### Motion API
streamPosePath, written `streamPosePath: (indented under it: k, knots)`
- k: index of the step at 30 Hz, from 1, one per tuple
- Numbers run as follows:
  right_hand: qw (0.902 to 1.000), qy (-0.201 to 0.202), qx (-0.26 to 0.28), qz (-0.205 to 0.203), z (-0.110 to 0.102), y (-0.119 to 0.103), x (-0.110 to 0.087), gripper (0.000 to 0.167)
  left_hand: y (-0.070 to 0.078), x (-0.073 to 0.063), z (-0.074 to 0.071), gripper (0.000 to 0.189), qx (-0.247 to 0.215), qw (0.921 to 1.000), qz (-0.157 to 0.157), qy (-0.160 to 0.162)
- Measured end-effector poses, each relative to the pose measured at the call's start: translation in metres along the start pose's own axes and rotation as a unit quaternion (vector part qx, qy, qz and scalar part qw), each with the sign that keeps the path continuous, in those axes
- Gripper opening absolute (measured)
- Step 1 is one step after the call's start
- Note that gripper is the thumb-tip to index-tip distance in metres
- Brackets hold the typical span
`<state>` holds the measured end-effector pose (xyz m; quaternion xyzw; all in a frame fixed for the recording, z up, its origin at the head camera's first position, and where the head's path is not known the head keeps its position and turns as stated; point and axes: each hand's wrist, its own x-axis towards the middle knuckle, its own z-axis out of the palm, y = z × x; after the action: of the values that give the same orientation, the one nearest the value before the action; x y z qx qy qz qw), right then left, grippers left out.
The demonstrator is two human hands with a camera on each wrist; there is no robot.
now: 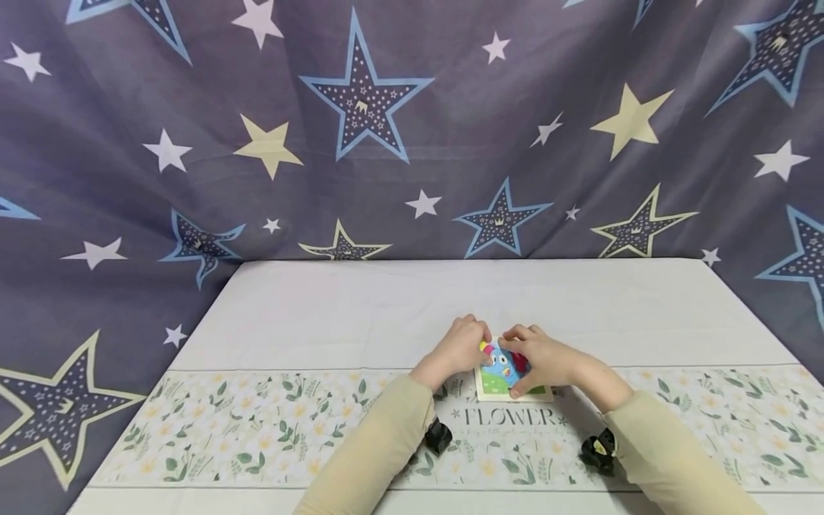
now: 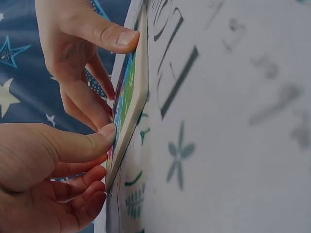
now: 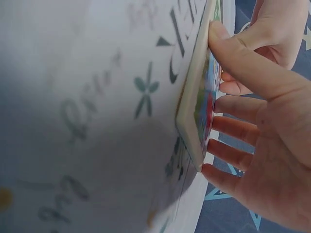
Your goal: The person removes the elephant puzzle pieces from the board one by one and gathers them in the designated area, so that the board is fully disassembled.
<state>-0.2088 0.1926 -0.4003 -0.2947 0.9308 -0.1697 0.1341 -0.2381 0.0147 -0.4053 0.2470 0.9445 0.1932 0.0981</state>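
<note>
A small square picture board (image 1: 494, 386) with a pale border lies on the table, showing a blue cartoon character on green ground. My left hand (image 1: 458, 348) pinches its left side, the thumb on the printed face and the other fingers curled at the edge. From the right, my right hand (image 1: 547, 360) spans the board, covering part of the picture. Its thumb (image 3: 221, 36) presses by the near edge, while the fingertips rest on the face and far side. In the left wrist view the board's thick pale edge (image 2: 142, 73) shows side-on, close over the tablecloth.
A white cloth (image 1: 309, 315) covers the table, with a floral band (image 1: 257, 429) across it and the printed word FLOWER just in front of the board. Behind the table hangs a dark star-patterned curtain (image 1: 412, 157). Black wrist devices (image 1: 438, 436) sit under both sleeves.
</note>
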Motion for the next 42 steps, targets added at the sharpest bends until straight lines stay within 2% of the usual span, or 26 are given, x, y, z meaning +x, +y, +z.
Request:
streamPosePath:
  k: [9, 15, 24, 29, 36, 42]
  knots:
    - [1.0000, 0.009, -0.003, 0.002, 0.000, 0.001, 0.001, 0.089, 0.004, -0.001, -0.001, 0.031, 0.005, 1.0000, -0.003, 0.007]
    - [0.9999, 0.012, -0.001, 0.008, -0.001, 0.001, 0.001, 0.090, 0.001, -0.002, -0.001, 0.035, -0.014, 0.9999, -0.003, 0.004]
    - [0.9999, 0.015, 0.003, 0.008, 0.003, 0.002, 0.001, 0.090, -0.004, -0.004, 0.001, 0.037, -0.035, 0.9991, 0.013, 0.018]
    - [0.9998, 0.018, 0.009, 0.005, 0.002, 0.003, 0.002, 0.089, -0.006, -0.006, -0.002, 0.036, -0.038, 0.9987, 0.026, 0.020]
    - [0.9997, 0.019, -0.001, 0.015, 0.000, 0.003, 0.004, 0.089, -0.011, -0.007, -0.010, 0.025, -0.045, 0.9968, 0.058, 0.029]
    - [0.9998, 0.014, 0.002, 0.016, 0.001, 0.003, 0.004, 0.089, -0.015, -0.007, -0.011, 0.018, -0.063, 0.9949, 0.069, 0.038]
